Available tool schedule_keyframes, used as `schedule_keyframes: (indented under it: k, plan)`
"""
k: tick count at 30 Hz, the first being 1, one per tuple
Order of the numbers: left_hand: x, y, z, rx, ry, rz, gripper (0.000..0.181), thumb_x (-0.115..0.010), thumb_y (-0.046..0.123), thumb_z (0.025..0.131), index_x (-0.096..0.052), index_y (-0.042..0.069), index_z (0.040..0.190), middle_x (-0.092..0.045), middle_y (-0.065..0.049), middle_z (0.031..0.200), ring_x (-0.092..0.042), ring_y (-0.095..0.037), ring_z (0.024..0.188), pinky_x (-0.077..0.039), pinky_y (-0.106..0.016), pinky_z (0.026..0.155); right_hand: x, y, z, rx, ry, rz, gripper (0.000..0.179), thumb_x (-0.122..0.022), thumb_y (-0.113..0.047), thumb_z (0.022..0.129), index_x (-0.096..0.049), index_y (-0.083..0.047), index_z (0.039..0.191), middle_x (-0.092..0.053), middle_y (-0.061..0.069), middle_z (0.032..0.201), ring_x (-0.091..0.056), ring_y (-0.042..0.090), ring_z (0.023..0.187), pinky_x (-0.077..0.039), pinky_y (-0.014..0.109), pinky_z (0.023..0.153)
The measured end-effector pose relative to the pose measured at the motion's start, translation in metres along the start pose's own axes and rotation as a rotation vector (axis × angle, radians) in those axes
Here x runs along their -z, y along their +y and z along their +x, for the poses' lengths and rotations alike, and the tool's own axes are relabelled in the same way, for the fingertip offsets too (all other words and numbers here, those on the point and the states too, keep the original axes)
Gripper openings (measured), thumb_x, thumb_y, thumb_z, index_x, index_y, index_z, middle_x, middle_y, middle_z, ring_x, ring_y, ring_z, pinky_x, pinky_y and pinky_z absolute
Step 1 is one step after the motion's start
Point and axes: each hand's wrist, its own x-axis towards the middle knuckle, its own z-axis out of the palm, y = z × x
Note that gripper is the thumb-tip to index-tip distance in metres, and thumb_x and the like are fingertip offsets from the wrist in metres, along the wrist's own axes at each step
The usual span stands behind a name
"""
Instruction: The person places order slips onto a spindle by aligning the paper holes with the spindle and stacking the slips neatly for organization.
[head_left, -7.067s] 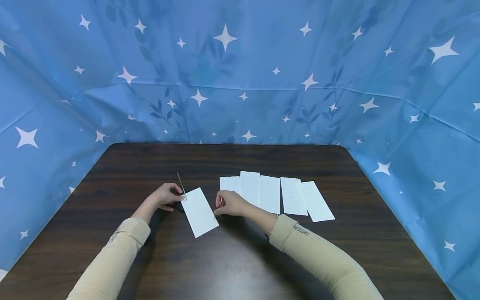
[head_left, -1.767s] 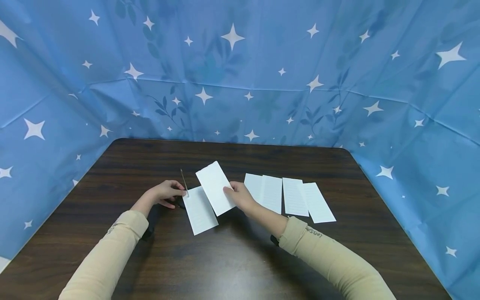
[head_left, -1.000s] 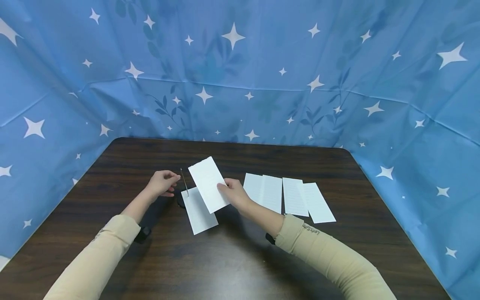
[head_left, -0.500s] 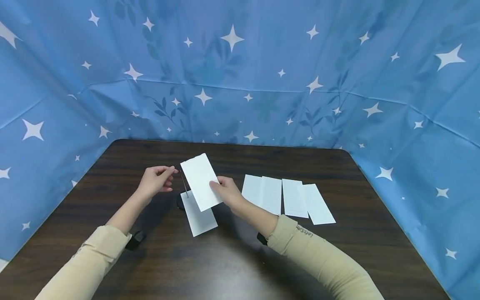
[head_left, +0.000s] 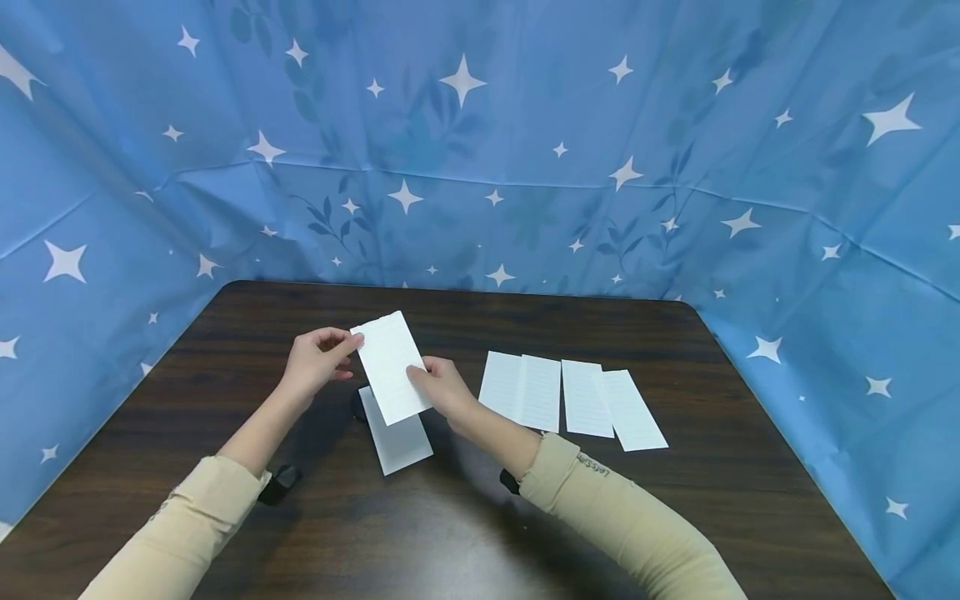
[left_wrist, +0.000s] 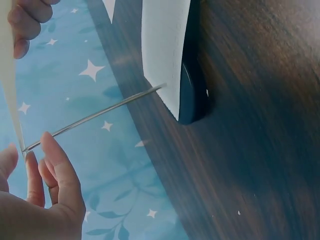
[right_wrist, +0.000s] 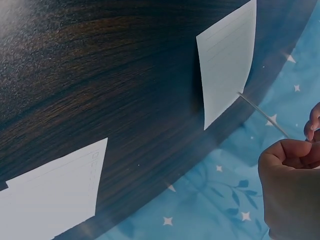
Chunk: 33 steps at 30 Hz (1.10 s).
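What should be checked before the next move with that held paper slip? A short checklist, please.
1. Held slip gripped: ok, left hand pinches an upper corner, right hand the opposite edge.
2. Metal spike meeting the held slip: ok, tip seemingly touching in the left wrist view.
3. Held slip pierced: cannot tell.
4. Lower slip on the spike: ok, down by the black base.
5. Four loose slips clear of the spike: ok, on the table to the right.
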Motion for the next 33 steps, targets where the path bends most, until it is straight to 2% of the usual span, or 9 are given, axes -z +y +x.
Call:
schedule_keyframes:
  k: [5, 9, 16, 22, 29, 33]
  plan:
    - [-0.002, 0.000, 0.001, 0.042, -0.001, -0.038, 0.048, -0.057, 0.032, 0.094, -0.053, -0.006, 0.123, -0.050, -0.003, 0.098, -0.053, -0.005, 0.074, -0.058, -0.018, 0.064, -0.004, 0.003, 0.003, -0.006, -0.003, 0.000, 0.031, -0.049, -0.019, 0.097, -0.062, 0.004, 0.113, -0.067, 0.018, 0.096, -0.066, 0.021, 0.082, -0.056, 0.031, 0.076]
    - [-0.005, 0.001, 0.002, 0.046, -0.002, -0.064, 0.046, -0.056, 0.031, 0.094, -0.052, -0.006, 0.121, -0.050, -0.003, 0.097, -0.053, -0.005, 0.074, -0.058, -0.017, 0.064, -0.006, 0.005, 0.004, -0.014, 0.000, 0.009, 0.031, -0.049, -0.020, 0.097, -0.062, 0.004, 0.112, -0.067, 0.016, 0.095, -0.066, 0.020, 0.080, -0.056, 0.031, 0.076]
    - [-0.007, 0.001, 0.002, 0.005, 0.009, -0.030, 0.039, -0.056, 0.029, 0.095, -0.055, -0.005, 0.115, -0.052, -0.001, 0.089, -0.055, -0.005, 0.070, -0.059, -0.024, 0.066, -0.007, 0.003, 0.003, -0.010, 0.008, 0.016, 0.031, -0.049, -0.020, 0.097, -0.062, 0.004, 0.111, -0.067, 0.016, 0.094, -0.064, 0.017, 0.077, -0.054, 0.027, 0.071]
    - [-0.009, 0.001, 0.002, -0.029, 0.029, -0.003, 0.039, -0.056, 0.027, 0.095, -0.056, -0.006, 0.116, -0.054, -0.005, 0.092, -0.057, -0.003, 0.069, -0.061, -0.033, 0.071, -0.009, 0.000, 0.003, -0.022, 0.001, 0.029, 0.030, -0.048, -0.019, 0.097, -0.062, 0.004, 0.111, -0.067, 0.018, 0.095, -0.065, 0.019, 0.077, -0.054, 0.025, 0.068]
    - [-0.007, 0.003, 0.000, 0.048, 0.041, -0.063, 0.039, -0.054, 0.027, 0.096, -0.054, -0.006, 0.116, -0.052, -0.001, 0.094, -0.055, -0.003, 0.077, -0.060, -0.026, 0.073, -0.012, -0.002, 0.002, -0.032, -0.007, 0.026, 0.031, -0.048, -0.020, 0.098, -0.062, 0.003, 0.114, -0.067, 0.016, 0.097, -0.065, 0.020, 0.081, -0.054, 0.027, 0.071]
    - [-0.007, 0.003, -0.001, 0.052, 0.034, -0.054, 0.041, -0.053, 0.027, 0.096, -0.053, -0.008, 0.117, -0.052, -0.002, 0.095, -0.055, -0.002, 0.077, -0.059, -0.024, 0.072, -0.012, -0.001, 0.002, -0.039, -0.012, 0.026, 0.032, -0.048, -0.020, 0.098, -0.061, 0.003, 0.115, -0.066, 0.016, 0.098, -0.064, 0.021, 0.083, -0.054, 0.029, 0.073]
